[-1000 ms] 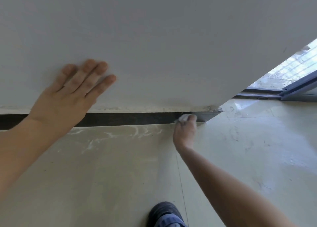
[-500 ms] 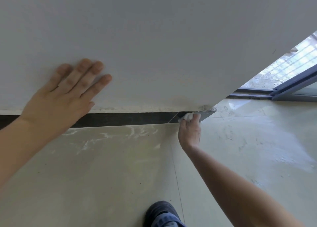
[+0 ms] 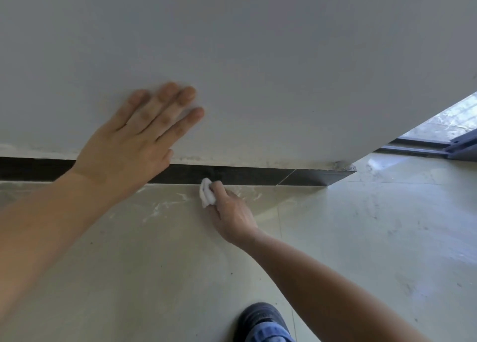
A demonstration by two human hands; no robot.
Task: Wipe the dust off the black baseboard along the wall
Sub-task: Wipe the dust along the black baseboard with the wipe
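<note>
Right hand (image 3: 230, 212) grips a wadded white cloth (image 3: 207, 193) pressed against the black baseboard (image 3: 245, 176). Left hand (image 3: 134, 140) lies flat, fingers spread, on the white wall (image 3: 258, 70). No legible markings.

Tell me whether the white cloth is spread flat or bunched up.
Bunched up: the small white cloth is a crumpled wad pinched in the right hand against the black baseboard.

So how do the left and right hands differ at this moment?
The left hand lies open and flat on the white wall, fingers spread; the right hand is closed around a white cloth. The left hand sits above the black baseboard; the right is low, at the floor, pressing the cloth to the baseboard's bottom edge. Both are bare.
</note>
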